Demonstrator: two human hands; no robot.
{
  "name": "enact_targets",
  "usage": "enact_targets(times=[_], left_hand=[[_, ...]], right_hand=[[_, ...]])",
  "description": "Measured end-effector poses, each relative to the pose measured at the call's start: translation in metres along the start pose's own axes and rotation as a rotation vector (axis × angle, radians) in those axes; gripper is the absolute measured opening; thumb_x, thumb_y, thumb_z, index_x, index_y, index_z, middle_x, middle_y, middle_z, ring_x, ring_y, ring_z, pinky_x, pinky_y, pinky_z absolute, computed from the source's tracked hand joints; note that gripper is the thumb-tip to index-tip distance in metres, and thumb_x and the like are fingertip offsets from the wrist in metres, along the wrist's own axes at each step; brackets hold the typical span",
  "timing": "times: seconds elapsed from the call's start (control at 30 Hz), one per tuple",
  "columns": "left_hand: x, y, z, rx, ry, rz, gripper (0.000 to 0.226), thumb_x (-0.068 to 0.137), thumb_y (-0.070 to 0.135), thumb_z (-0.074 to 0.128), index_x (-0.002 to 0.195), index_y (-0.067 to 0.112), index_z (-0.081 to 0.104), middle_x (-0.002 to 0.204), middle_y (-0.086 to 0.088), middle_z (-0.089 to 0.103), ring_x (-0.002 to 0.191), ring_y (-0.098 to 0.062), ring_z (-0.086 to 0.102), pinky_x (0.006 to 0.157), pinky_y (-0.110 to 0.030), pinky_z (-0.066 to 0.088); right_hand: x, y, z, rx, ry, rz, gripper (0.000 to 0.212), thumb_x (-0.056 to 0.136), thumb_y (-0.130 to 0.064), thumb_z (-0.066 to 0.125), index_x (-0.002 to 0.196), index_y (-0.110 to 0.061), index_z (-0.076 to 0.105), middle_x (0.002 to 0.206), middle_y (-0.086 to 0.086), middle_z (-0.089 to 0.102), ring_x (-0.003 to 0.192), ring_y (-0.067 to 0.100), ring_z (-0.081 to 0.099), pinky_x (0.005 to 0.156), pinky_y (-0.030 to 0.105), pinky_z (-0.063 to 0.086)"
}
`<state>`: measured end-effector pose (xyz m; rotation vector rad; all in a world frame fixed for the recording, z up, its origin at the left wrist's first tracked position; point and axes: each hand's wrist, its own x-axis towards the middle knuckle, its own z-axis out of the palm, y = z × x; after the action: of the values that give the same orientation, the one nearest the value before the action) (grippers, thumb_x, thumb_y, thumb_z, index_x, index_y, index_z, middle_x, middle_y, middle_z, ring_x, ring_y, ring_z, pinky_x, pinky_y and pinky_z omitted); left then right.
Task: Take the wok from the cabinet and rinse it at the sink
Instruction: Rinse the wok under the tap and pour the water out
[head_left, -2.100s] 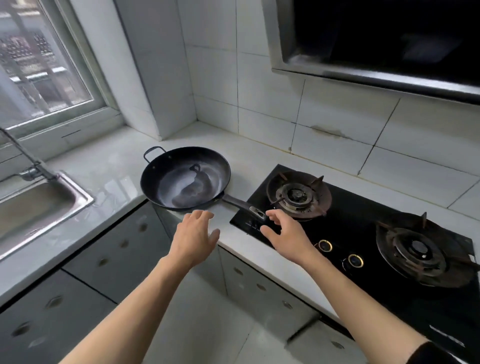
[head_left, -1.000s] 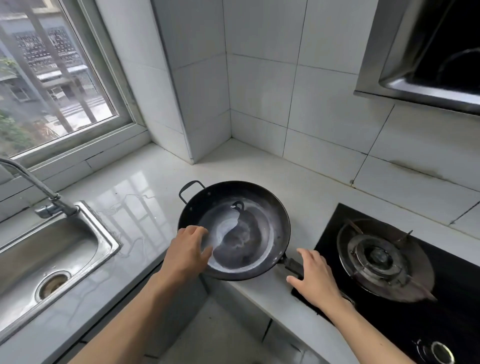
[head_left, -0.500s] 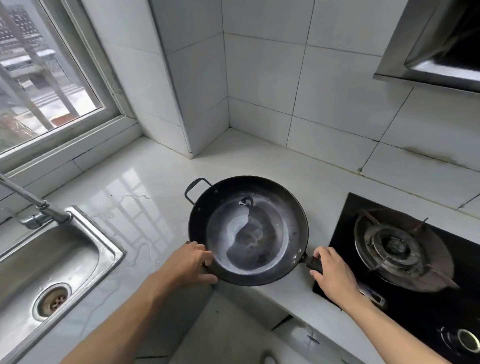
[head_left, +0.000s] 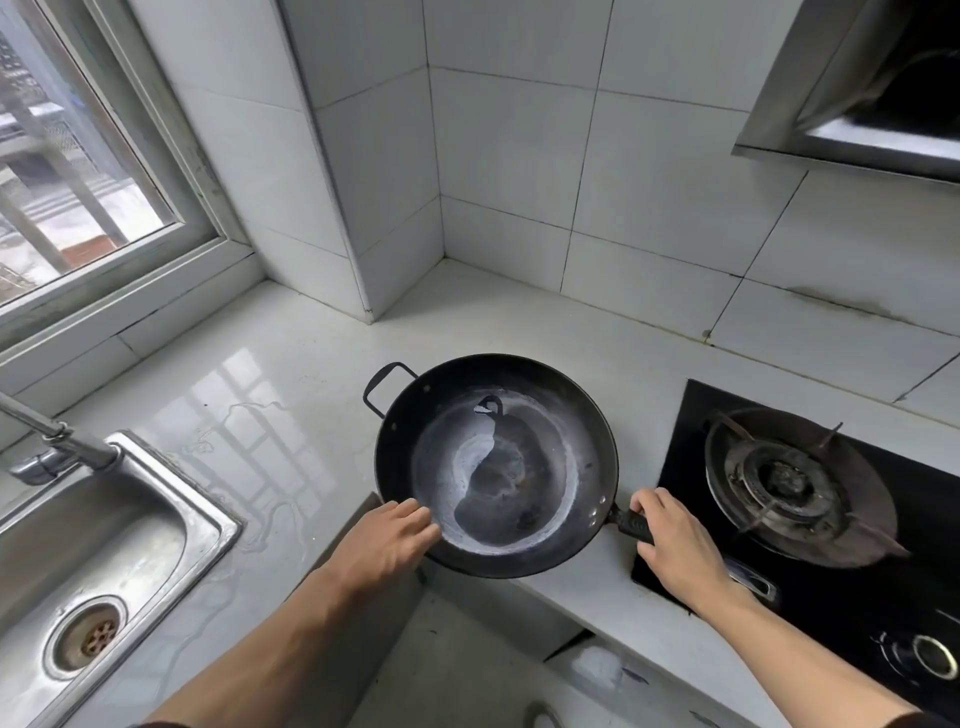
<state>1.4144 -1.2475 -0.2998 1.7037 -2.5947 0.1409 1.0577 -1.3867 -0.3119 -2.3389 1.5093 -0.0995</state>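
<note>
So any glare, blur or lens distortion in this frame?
Head view: sharp, no motion blur; window light reflects as glare on the wet countertop and as sheen inside the wok; wide-angle lens bows the tile lines and window frame.

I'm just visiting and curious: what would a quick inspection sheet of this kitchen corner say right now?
Surface: pale glossy countertop, with thin water trails near the sink.
Job's things: black wok sits on the counter corner, its near edge over the counter's edge; steel sink to its left, with a faucet from which no water is seen running.
Clutter: nothing seen.
Hands: left hand holds the wok's near rim; right hand grips its long handle.
Cables: nothing seen.
Surroundings: gas stove on the right, range hood above it, window on the left, white tiled walls.
</note>
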Motion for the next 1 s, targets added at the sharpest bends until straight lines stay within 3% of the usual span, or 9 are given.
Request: enact_targets(times=[0.17, 0.33, 0.47, 0.6, 0.7, 0.8, 1.0], left_hand=[[-0.004, 0.003, 0.003, -0.004, 0.056, 0.004, 0.011, 0.085, 0.012, 0.049, 0.082, 0.022, 0.045, 0.074, 0.007, 0.046, 0.067, -0.014, 0.044, 0.058, -0.024, 0.04], [-0.003, 0.01, 0.002, 0.068, 0.07, -0.012, 0.014, 0.088, 0.01, 0.047, 0.09, 0.019, 0.057, 0.079, 0.004, 0.053, 0.071, -0.017, 0.051, 0.065, -0.026, 0.047], [-0.009, 0.02, -0.008, 0.099, 0.085, -0.068, 0.022, 0.087, 0.003, 0.041, 0.089, 0.016, 0.059, 0.077, 0.002, 0.054, 0.068, -0.019, 0.053, 0.063, -0.028, 0.05], [-0.023, 0.028, -0.028, 0.095, 0.068, -0.139, 0.022, 0.077, 0.0, 0.054, 0.091, 0.015, 0.062, 0.08, 0.001, 0.059, 0.069, -0.02, 0.056, 0.063, -0.029, 0.052], [-0.042, 0.034, -0.045, 0.109, 0.037, -0.234, 0.031, 0.067, 0.0, 0.069, 0.095, 0.015, 0.067, 0.087, 0.001, 0.062, 0.075, -0.02, 0.06, 0.069, -0.03, 0.053], [-0.073, 0.041, -0.064, 0.135, 0.015, -0.335, 0.027, 0.075, 0.005, 0.06, 0.098, 0.015, 0.067, 0.092, 0.0, 0.063, 0.082, -0.02, 0.061, 0.075, -0.031, 0.053], [-0.145, 0.052, -0.089, 0.178, 0.039, -0.527, 0.026, 0.072, 0.002, 0.072, 0.093, 0.015, 0.066, 0.089, 0.001, 0.062, 0.078, -0.021, 0.06, 0.07, -0.03, 0.051]], right_hand=[[0.004, 0.004, -0.002, -0.02, 0.006, -0.034, 0.044, 0.075, -0.006, 0.072, 0.101, -0.025, 0.042, 0.1, -0.007, 0.052, 0.087, 0.017, 0.052, 0.068, 0.029, 0.043], [0.015, 0.007, -0.011, -0.068, 0.02, -0.081, 0.04, 0.077, -0.007, 0.069, 0.104, -0.022, 0.044, 0.1, -0.003, 0.055, 0.093, 0.02, 0.053, 0.071, 0.031, 0.045], [0.027, 0.005, -0.018, -0.078, 0.017, -0.136, 0.037, 0.079, -0.008, 0.068, 0.104, -0.023, 0.044, 0.098, -0.003, 0.055, 0.092, 0.02, 0.054, 0.07, 0.03, 0.045], [0.045, -0.009, -0.027, -0.051, 0.014, -0.212, 0.039, 0.077, -0.007, 0.068, 0.106, -0.023, 0.047, 0.096, -0.002, 0.056, 0.091, 0.021, 0.055, 0.073, 0.036, 0.049], [0.062, -0.03, -0.032, -0.032, 0.013, -0.302, 0.04, 0.076, -0.006, 0.069, 0.108, -0.021, 0.05, 0.097, 0.0, 0.059, 0.093, 0.023, 0.055, 0.076, 0.036, 0.049], [0.073, -0.063, -0.032, -0.031, 0.008, -0.402, 0.04, 0.073, -0.004, 0.066, 0.107, -0.019, 0.05, 0.097, 0.002, 0.059, 0.094, 0.025, 0.055, 0.074, 0.036, 0.047], [0.075, -0.143, -0.023, 0.015, 0.009, -0.59, 0.037, 0.069, 0.001, 0.06, 0.096, -0.021, 0.048, 0.084, 0.0, 0.054, 0.084, 0.026, 0.052, 0.065, 0.036, 0.044]])
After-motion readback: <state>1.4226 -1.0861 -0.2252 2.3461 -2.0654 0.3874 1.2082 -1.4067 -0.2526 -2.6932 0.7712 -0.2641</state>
